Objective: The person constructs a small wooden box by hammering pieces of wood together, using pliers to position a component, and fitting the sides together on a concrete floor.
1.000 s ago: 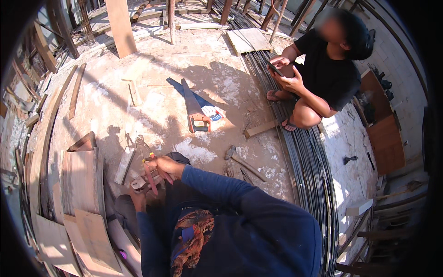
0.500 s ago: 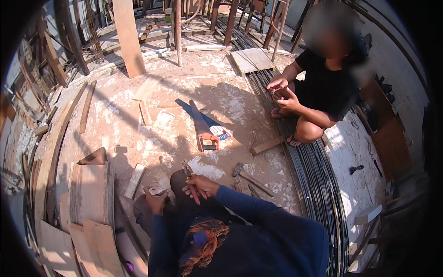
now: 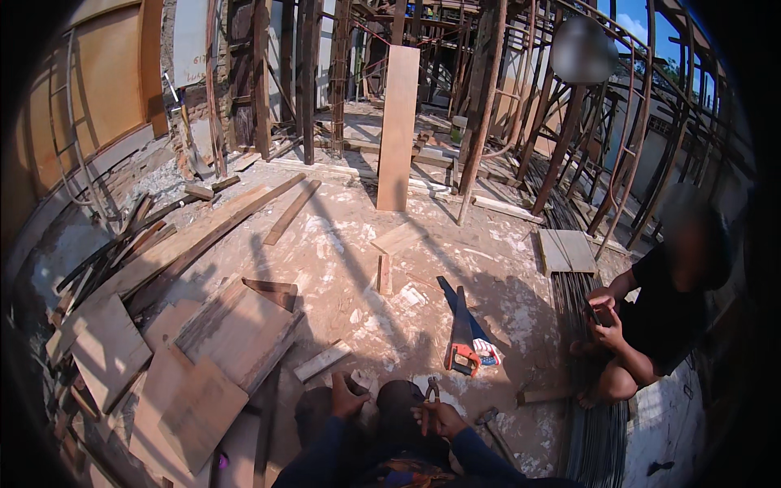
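At the bottom centre, my right hand [image 3: 442, 418] is closed around a pair of pincers [image 3: 432, 389], jaws pointing away from me. My left hand [image 3: 348, 397] is beside my knee, its fingers curled; whatever it grips, if anything, is too small to make out. A hammer [image 3: 498, 431] lies on the ground to the right of my right hand. Farther ahead rest two handsaws, one with an orange-red handle [image 3: 462, 358] and one with a dark blue blade and a patterned handle [image 3: 488, 352]. They overlap. A short wood offcut [image 3: 322, 360] lies ahead of my left hand.
Boards and plywood pieces [image 3: 236, 329] are piled at left. An upright plank [image 3: 398, 130] stands ahead among posts and ladder-like frames. At right, a person [image 3: 683, 285] in black squats holding a phone-like object, beside long dark metal rods [image 3: 598, 439] and a pale slab [image 3: 567, 250].
My view has swung up and to the left, so the saws, boards and other person appear farther right and lower. The pincers remain in my right hand.
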`<state>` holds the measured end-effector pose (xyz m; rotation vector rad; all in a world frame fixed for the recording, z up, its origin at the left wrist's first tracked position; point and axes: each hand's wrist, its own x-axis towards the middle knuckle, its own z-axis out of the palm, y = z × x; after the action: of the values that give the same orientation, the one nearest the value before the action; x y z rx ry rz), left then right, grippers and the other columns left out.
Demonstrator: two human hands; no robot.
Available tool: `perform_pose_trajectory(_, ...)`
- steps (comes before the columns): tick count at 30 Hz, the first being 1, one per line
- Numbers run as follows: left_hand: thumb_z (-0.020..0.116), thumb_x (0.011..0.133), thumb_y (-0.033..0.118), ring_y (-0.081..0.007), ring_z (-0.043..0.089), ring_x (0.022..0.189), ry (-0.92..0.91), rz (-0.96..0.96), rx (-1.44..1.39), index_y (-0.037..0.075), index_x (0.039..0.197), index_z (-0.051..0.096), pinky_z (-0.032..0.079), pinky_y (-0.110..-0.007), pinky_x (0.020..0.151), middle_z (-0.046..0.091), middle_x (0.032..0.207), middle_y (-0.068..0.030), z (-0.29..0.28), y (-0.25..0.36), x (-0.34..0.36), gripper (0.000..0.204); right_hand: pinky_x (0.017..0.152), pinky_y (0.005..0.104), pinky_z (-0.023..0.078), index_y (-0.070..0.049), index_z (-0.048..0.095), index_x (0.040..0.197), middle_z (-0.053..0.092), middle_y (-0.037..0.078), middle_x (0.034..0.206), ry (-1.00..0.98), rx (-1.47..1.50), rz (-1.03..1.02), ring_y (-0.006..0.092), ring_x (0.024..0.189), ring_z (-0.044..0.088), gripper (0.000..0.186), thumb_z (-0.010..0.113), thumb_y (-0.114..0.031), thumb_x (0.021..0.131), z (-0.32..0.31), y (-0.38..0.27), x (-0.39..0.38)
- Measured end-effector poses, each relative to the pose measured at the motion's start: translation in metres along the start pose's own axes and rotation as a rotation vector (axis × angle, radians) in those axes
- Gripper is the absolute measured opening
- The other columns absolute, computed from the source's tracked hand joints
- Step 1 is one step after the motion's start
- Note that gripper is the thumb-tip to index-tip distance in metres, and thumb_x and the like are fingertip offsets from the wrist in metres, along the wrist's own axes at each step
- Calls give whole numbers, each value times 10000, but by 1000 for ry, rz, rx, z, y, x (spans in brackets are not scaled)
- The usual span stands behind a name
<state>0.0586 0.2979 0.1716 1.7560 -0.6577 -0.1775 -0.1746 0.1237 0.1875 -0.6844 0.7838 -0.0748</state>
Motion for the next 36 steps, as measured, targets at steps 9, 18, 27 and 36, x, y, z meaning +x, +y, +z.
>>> perform_pose_trajectory(9,664,681,26,-305,558,1161,-298,114,-213,21,1294,541,444,-370,1013,566,1208,-166,10,-11,13,626,576,307,560,-106,471,1294,657,158,1129,-70,120,79,195,759,652,327,426,-317,1048,32,-17,-36)
perform_pose_trajectory(18,804,578,237,-356,535,1109,-334,163,20,27,1220,510,457,-414,959,505,1147,-178,18,6,1,736,698,411,614,-121,255,1482,627,240,1144,-187,-23,56,273,883,680,543,476,-92,987,59,-31,-107)
perform_pose_trajectory(27,764,608,199,-433,489,1116,-559,166,-34,8,1261,400,391,-466,987,511,1145,-233,16,12,-35,771,752,423,609,-43,88,1534,575,264,1258,-196,-506,369,311,1082,647,710,479,-44,941,74,-86,-151)
perform_pose_trajectory(36,733,645,155,-400,481,1064,-548,249,-42,22,1235,431,388,-447,951,491,1089,-206,20,13,-38,676,749,380,624,-85,112,1541,603,250,1216,-201,-827,587,295,1055,672,795,506,31,861,106,-126,-123)
